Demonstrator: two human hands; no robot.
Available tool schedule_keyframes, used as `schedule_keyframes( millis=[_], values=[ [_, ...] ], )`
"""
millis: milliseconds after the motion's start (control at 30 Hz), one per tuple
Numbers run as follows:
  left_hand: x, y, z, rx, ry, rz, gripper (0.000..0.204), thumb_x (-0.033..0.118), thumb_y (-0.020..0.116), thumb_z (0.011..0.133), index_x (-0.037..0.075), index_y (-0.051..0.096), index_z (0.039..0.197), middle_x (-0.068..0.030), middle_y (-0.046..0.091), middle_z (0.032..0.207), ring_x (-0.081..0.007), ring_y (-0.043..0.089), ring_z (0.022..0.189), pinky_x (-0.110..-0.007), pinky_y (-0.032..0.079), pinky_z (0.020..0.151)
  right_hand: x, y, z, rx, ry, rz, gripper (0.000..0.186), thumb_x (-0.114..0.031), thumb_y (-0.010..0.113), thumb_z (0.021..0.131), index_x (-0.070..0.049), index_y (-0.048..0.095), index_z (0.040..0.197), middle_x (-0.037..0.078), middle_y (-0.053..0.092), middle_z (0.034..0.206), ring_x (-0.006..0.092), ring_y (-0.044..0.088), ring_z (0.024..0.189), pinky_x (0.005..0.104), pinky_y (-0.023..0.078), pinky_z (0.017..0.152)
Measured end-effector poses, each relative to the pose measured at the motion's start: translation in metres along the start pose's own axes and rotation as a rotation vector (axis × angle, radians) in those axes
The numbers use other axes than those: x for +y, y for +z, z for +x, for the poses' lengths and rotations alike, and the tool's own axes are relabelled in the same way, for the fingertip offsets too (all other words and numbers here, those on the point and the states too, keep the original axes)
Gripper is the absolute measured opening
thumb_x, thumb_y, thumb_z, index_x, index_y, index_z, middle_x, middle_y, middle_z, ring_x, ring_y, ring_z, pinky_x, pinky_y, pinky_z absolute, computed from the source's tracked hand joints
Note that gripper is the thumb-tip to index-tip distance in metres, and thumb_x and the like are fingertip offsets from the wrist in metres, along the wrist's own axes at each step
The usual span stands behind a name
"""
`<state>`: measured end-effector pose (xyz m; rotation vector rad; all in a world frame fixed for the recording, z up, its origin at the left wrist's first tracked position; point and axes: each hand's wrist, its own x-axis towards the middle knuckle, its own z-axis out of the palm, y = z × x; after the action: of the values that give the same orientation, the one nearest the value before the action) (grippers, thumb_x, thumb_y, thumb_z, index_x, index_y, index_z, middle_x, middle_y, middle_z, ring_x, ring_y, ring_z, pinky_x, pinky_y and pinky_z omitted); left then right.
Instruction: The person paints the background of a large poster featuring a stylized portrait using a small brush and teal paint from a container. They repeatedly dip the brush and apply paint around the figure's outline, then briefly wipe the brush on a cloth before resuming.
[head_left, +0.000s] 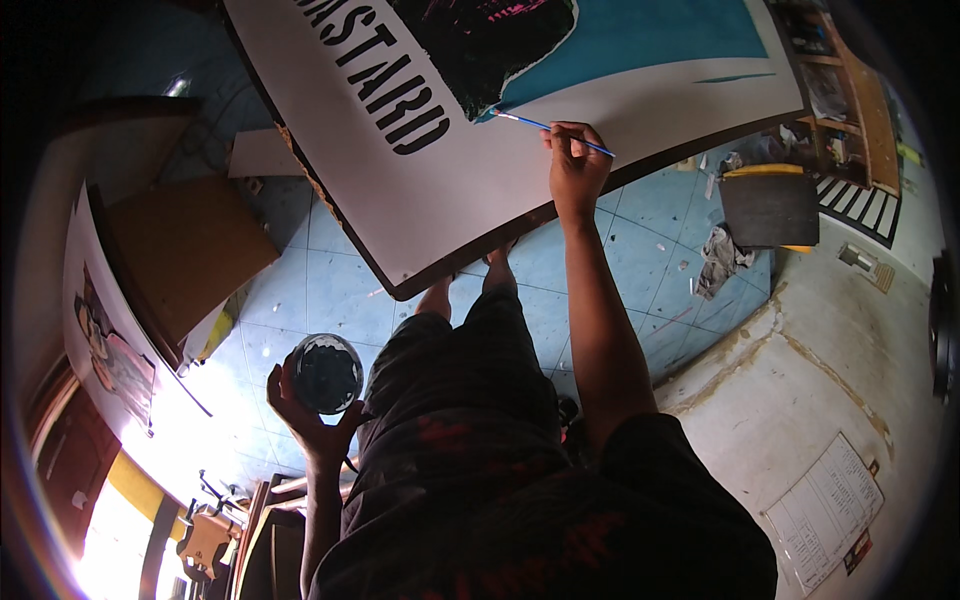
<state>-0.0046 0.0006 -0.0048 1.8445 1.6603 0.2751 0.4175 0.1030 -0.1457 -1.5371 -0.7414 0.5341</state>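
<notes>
My right hand (579, 170) is closed round a thin blue paintbrush (555, 131). The brush tip touches the painted panel (430, 215) where the dark painted shape (480, 60) meets the teal area (650, 45). Black stencil-like lettering (385, 85) runs along the panel's left part, and a bare white band lies below the teal. Low on the left, my left hand (318, 428) has its fingers wrapped round a round container of dark paint (326, 376), its opening facing up, with pale smears on the rim.
Blue floor tiles (330, 270) lie below the panel, with scraps on them. A crumpled grey cloth (722, 260) is near a dark box (768, 205) on the right. Wooden shelves (850, 90) stand far right. A brown board (190, 250) and a picture sheet (105, 330) are left.
</notes>
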Motion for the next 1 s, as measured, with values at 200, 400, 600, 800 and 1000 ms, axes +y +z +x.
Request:
schedule_keyframes(
  millis=[200,400,600,800,1000],
  values=[
    [-0.002,0.0,0.002,0.02,0.027,-0.064,0.113,0.023,0.087,0.062,0.004,0.012,0.145,-0.0235,0.033,0.145,-0.0347,0.039,0.132,-0.047,0.036,0.109,-0.01,-0.02,0.02,0.198,-0.024,0.048,0.007,-0.005,0.062,0.09,0.001,0.065,0.091,0.011,0.069,0.083,0.0158,0.066,0.073,0.0273,0.054,0.075],
    [0.005,0.008,0.011,0.133,-0.004,-0.367,0.112,0.02,0.087,0.062,0.003,0.015,0.146,-0.0216,0.033,0.145,-0.0344,0.039,0.132,-0.046,0.036,0.109,-0.038,-0.05,0.033,0.263,0.081,0.218,0.012,-0.012,0.066,0.089,-0.002,0.062,0.095,0.008,0.066,0.088,0.016,0.065,0.081,0.0274,0.053,0.077],
    [0.027,0.016,0.03,0.245,0.041,-0.454,0.11,0.013,0.086,0.061,0.006,0.017,0.146,-0.0209,0.035,0.144,-0.0326,0.04,0.132,-0.044,0.036,0.109,-0.066,-0.071,0.048,0.162,0.083,0.261,0.014,-0.009,0.069,0.087,-0.003,0.061,0.096,0.005,0.063,0.09,0.0135,0.062,0.084,0.0255,0.052,0.077],
    [0.059,0.03,0.033,0.348,0.032,-0.457,0.11,0.006,0.085,0.06,0.008,0.016,0.146,-0.0221,0.037,0.142,-0.0326,0.041,0.132,-0.045,0.035,0.11,-0.071,-0.089,0.084,0.067,0.125,0.145,0.013,-0.001,0.066,0.086,-0.001,0.058,0.095,0.006,0.061,0.086,0.0132,0.061,0.08,0.0271,0.052,0.075],
    [0.101,0.067,0.031,0.428,-0.048,-0.368,0.109,0.005,0.084,0.061,0.009,0.016,0.146,-0.0229,0.038,0.141,-0.0338,0.041,0.131,-0.045,0.035,0.109,-0.059,-0.086,0.103,-0.151,0.087,0.186,0.01,-0.001,0.063,0.086,0.0,0.058,0.095,0.006,0.06,0.081,0.0121,0.059,0.078,0.0269,0.049,0.072]
  ],
)
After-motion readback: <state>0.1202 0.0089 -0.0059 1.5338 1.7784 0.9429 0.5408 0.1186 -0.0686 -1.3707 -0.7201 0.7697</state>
